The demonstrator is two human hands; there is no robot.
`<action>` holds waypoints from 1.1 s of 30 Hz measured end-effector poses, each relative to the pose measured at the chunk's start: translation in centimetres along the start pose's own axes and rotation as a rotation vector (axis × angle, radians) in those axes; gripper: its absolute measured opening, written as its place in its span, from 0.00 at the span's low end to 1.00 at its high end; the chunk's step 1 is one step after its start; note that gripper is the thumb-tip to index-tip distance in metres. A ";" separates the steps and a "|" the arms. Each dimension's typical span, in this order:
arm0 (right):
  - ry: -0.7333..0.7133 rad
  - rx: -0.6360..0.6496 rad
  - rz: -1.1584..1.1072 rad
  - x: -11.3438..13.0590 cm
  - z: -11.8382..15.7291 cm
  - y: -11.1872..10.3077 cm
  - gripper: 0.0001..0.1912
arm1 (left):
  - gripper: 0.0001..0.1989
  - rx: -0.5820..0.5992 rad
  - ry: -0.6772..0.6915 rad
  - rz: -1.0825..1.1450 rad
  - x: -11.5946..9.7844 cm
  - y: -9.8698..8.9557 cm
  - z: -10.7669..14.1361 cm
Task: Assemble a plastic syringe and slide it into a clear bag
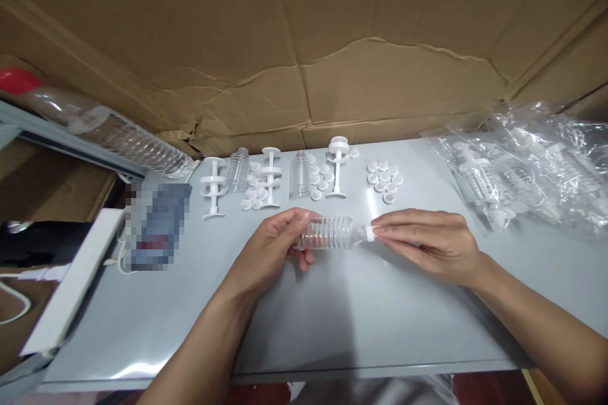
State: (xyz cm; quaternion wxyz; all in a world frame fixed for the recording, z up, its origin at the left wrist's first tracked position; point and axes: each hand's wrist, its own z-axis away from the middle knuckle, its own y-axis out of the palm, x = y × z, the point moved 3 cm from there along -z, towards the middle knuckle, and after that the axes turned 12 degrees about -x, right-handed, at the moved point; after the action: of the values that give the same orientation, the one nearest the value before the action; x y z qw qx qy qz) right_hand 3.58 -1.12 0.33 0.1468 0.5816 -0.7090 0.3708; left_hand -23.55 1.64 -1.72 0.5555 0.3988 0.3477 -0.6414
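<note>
Head view: both hands' fingers clamp a small bottle [332,232] above grey table [332,323], cardboard [304,31] behind.

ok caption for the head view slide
Left hand holds a small clear bottle sideways over a grey table; right hand pinches its white cap.

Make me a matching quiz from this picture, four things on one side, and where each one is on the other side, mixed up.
Things:
1. small clear bottle
2. big bottle with red cap
3. clear plastic bags
4. loose pile of white caps

Places:
A. far right of the grey table
B. held sideways between the left hand and right hand
C. lying at the far left
D. on the table just beyond the right hand

Pairs: 1-B, 2-C, 3-A, 4-D
</note>
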 end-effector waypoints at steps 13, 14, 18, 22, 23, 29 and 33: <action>0.225 -0.082 -0.060 -0.3 -0.2 0.4 0.20 | 0.20 -0.038 0.075 -0.022 -0.3 -0.5 0.5; 0.314 -0.109 -0.101 -0.5 -0.1 0.5 0.18 | 0.19 -0.048 0.101 -0.036 -0.5 -0.5 0.7; 0.628 -0.200 -0.257 -0.7 0.2 1.0 0.07 | 0.17 -0.093 0.230 -0.100 -1.2 -0.1 1.1; 0.464 -0.241 -0.217 0.0 0.0 1.2 0.12 | 0.18 -0.077 0.140 -0.060 -0.6 0.1 0.9; 0.383 -0.240 -0.170 0.2 -0.1 1.2 0.15 | 0.19 -0.073 0.104 -0.046 -0.3 0.1 0.8; 0.202 -0.170 -0.068 -0.4 -0.2 1.0 0.17 | 0.21 -0.079 0.041 -0.037 0.3 0.1 0.4; 0.383 -0.126 -0.104 -0.8 -0.1 1.0 0.08 | 0.17 -0.128 0.219 -0.127 -0.5 0.0 0.9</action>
State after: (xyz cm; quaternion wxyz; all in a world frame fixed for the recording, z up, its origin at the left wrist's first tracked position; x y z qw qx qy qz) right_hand 2.89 -0.42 -0.46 0.3341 0.5261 -0.6589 0.4213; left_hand -23.60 1.04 -0.90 0.4968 0.4077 0.4709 -0.6043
